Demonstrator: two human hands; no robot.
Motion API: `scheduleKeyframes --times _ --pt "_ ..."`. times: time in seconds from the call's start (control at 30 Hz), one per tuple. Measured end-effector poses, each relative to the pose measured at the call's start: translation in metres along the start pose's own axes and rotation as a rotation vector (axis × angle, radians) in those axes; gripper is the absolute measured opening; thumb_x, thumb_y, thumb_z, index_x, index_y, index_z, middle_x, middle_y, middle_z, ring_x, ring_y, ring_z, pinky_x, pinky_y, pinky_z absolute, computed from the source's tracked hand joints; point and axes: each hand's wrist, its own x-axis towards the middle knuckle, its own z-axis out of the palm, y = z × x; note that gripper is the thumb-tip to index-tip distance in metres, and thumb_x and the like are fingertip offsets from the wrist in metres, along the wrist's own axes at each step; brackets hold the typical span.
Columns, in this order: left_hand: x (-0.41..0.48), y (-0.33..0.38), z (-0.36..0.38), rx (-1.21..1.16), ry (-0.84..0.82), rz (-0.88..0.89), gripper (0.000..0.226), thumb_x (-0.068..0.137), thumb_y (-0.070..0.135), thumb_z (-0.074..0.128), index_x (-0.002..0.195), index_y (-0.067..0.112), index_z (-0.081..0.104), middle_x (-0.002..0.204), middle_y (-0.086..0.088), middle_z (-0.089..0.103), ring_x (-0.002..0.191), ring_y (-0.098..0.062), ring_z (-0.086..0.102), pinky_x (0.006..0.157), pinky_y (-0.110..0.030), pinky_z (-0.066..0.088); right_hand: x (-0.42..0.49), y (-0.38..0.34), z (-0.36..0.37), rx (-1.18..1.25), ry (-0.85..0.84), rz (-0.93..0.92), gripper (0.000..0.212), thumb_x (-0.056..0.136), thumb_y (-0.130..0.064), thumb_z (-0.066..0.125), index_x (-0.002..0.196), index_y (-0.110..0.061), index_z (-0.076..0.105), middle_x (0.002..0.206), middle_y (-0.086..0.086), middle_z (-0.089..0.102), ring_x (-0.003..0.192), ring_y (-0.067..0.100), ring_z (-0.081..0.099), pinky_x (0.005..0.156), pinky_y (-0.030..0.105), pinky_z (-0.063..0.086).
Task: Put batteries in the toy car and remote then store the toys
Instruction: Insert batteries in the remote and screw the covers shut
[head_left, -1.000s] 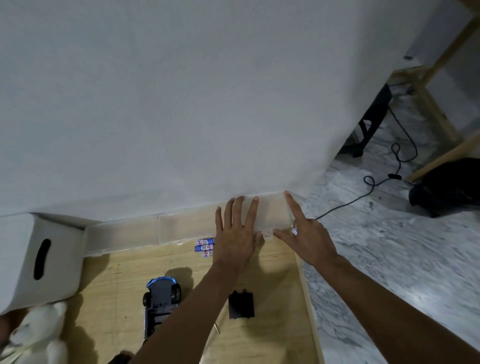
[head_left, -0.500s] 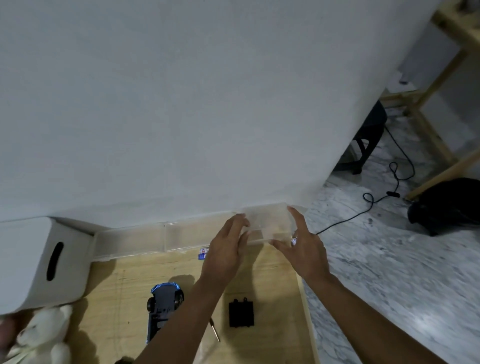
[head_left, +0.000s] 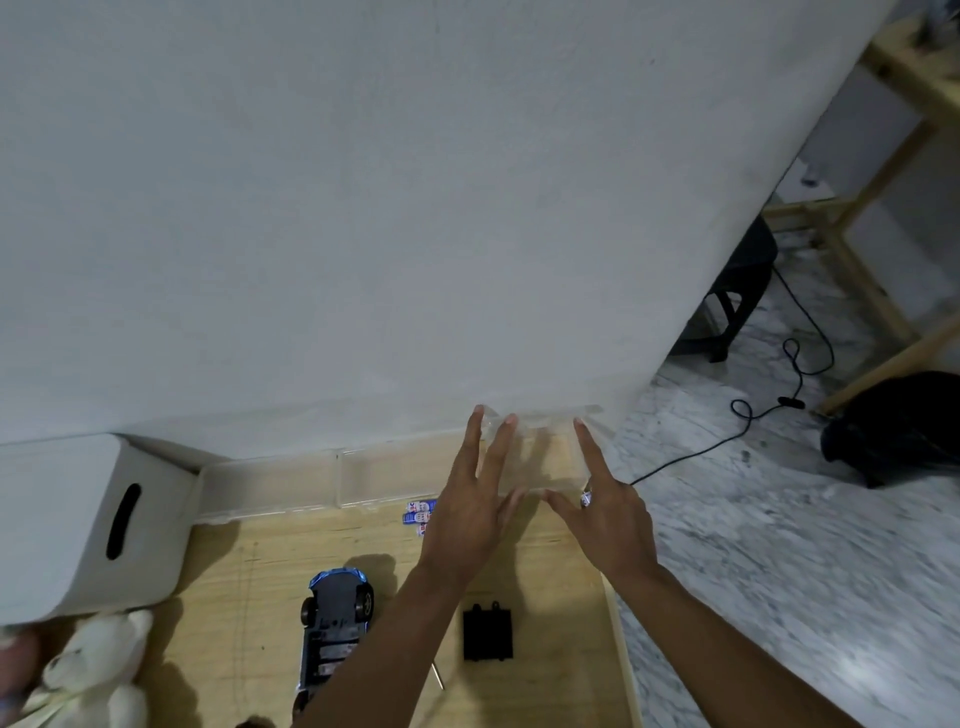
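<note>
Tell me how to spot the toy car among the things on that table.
Start at the wooden table against the white wall. Toward its near side, between a white plush toy on the left and a flat black box on the right, lies the toy car. It alone has wheels and a shiny blue end.
</note>
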Motion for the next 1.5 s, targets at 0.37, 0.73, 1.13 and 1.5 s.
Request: scheduleKeyframes --times 0.37,0.73,1.13,1.5 --pt "0.007 -0.013 -0.001 0.285 0.014 -0.030 0.085 0.089 0.080 0.021 0.162 0.043 -0.002 0.162 -0.006 0.028 0.129 -0.027 0.050 0.096 -0.045 0.048 0.008 0.007 -0.012 0.056 -0.060 0.055 0.086 0.076 -0.063 0.075 0.147 -0.047 0.029 0.056 -0.007 0.054 0.055 0.007 0.055 0.051 0.026 0.044" --pt "0.008 -0.015 0.001 0.315 -0.040 -0.069 0.103 0.089 0.065 0.062 0.159 0.047 -0.010 0.163 -0.006 0.024 0.134 -0.027 0.046 0.101 -0.044 0.043 0.023 -0.009 -0.025 0.339 -0.125 -0.043 0.019 0.091 -0.008 0.059 0.098 -0.026 0.065 0.072 0.000 0.064 0.050 0.005 0.052 0.050 0.018 0.042" --pt "0.009 -0.014 0.000 0.338 0.002 -0.052 0.096 0.085 0.077 0.044 0.161 0.045 -0.005 0.160 -0.004 0.026 0.128 -0.026 0.052 0.095 -0.043 0.048 0.072 -0.027 -0.012 0.010 -0.386 -0.203 0.029 0.083 -0.020 0.079 0.112 -0.023 0.074 0.104 0.000 0.073 0.092 0.018 0.069 0.082 0.029 0.055" --pt "0.010 -0.015 0.001 0.352 0.007 -0.056 0.105 0.084 0.071 0.064 0.161 0.045 -0.002 0.161 -0.005 0.030 0.127 -0.027 0.053 0.092 -0.043 0.049 0.074 -0.033 -0.017 -0.147 -0.484 -0.359 0.042 0.087 -0.010 0.062 0.125 -0.027 0.057 0.115 -0.001 0.067 0.095 0.023 0.065 0.073 0.032 0.051"
